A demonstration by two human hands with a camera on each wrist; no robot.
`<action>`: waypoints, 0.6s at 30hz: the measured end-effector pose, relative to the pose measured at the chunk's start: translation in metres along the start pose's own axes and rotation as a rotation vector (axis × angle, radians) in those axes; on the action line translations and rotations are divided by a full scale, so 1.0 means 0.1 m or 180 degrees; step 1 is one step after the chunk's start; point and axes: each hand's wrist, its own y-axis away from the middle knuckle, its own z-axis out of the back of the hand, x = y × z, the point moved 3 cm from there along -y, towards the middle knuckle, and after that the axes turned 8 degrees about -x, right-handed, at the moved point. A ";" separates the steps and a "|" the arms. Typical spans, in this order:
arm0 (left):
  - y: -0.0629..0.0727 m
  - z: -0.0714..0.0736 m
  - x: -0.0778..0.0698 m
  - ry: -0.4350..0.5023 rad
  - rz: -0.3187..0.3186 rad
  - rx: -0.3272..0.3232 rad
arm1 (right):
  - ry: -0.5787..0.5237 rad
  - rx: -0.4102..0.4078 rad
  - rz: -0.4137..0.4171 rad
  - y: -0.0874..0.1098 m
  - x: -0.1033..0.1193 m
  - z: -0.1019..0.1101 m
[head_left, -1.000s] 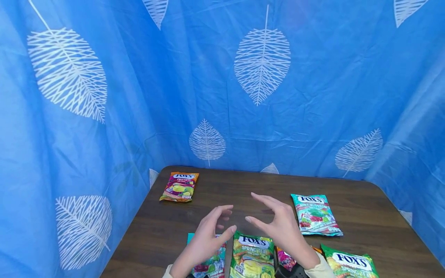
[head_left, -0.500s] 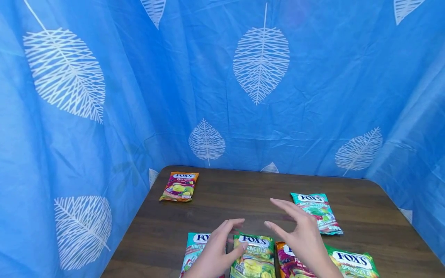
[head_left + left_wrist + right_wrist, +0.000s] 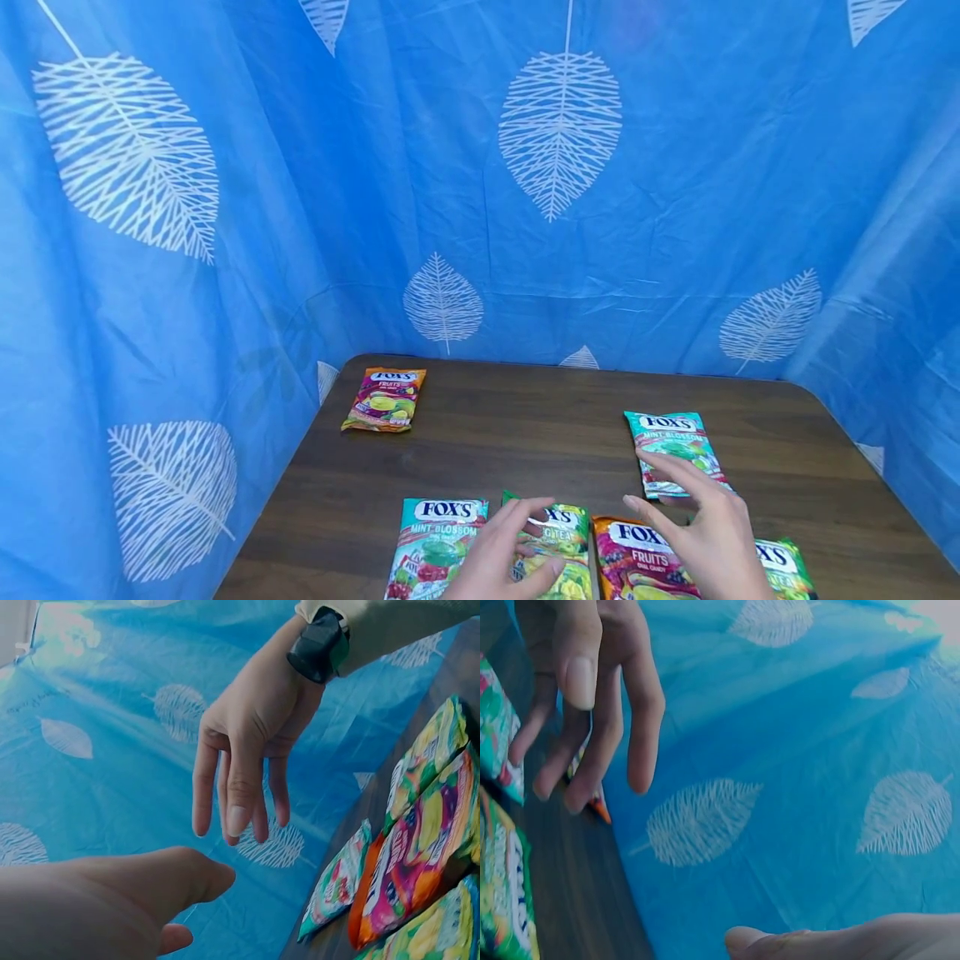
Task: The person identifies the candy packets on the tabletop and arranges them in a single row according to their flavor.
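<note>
Both the left hand (image 3: 502, 554) and right hand (image 3: 708, 533) hover, fingers relaxed and holding nothing, over four candy packets (image 3: 558, 546) along the surface's (image 3: 525, 433) near edge, none yet picked up.

Green Spring Tea packet (image 3: 558, 542) lies flat between Mint Blossom and Fruits packets.

**Fingers hang over candy bags, blue curtain behind**

From my remote seat, the right-wrist camera shows the left hand (image 3: 592, 690) at upper left, fingers relaxed and pointing down over a brown table (image 3: 577, 900). Candy bags (image 3: 499, 892) line the left edge. A leaf-print curtain (image 3: 817, 750) fills the rest; my right hand (image 3: 855, 937) edges the lower right.
</note>
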 end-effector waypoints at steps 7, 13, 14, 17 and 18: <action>-0.01 -0.15 0.01 -0.0056 -0.0083 0.0048 | 0.0195 0.0303 -0.0519 0.07 -0.27 0.02; -0.02 -0.29 0.04 -0.0186 -0.0130 0.0055 | 0.0482 0.0457 -0.0696 0.10 -0.46 0.00; -0.03 -0.31 0.06 -0.0169 -0.0121 0.0081 | 0.0520 0.0487 -0.0695 0.11 -0.49 0.00; -0.04 -0.40 0.12 -0.0059 -0.0162 0.0173 | 0.0573 0.0562 -0.0700 0.15 -0.58 -0.01; -0.05 -0.43 0.16 -0.0001 -0.0186 0.0204 | 0.0600 0.0591 -0.0703 0.16 -0.60 -0.02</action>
